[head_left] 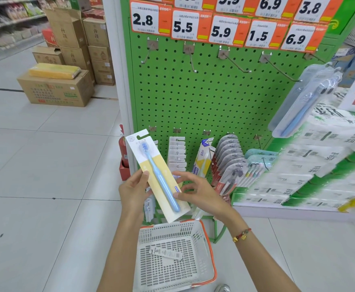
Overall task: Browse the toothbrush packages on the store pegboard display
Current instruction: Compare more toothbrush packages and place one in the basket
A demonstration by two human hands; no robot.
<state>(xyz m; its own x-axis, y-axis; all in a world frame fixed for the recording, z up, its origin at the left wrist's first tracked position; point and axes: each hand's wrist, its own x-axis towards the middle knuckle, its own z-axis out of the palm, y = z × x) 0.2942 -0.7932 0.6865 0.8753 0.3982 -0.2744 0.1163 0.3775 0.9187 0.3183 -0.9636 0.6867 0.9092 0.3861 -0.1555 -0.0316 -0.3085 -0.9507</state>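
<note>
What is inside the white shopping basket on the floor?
One small white package lies flat on the basket bottom. The near end is hidden by the left arm and frame edge.

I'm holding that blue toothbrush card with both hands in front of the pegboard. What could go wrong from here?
1. The yellow-and-white card with the blue toothbrush is only pinched at its edges by the left hand and right hand; it could slip into the white plastic basket with orange rim directly below.
2. Bare metal hooks jut from the green pegboard; reaching in may snag a hand.
</note>
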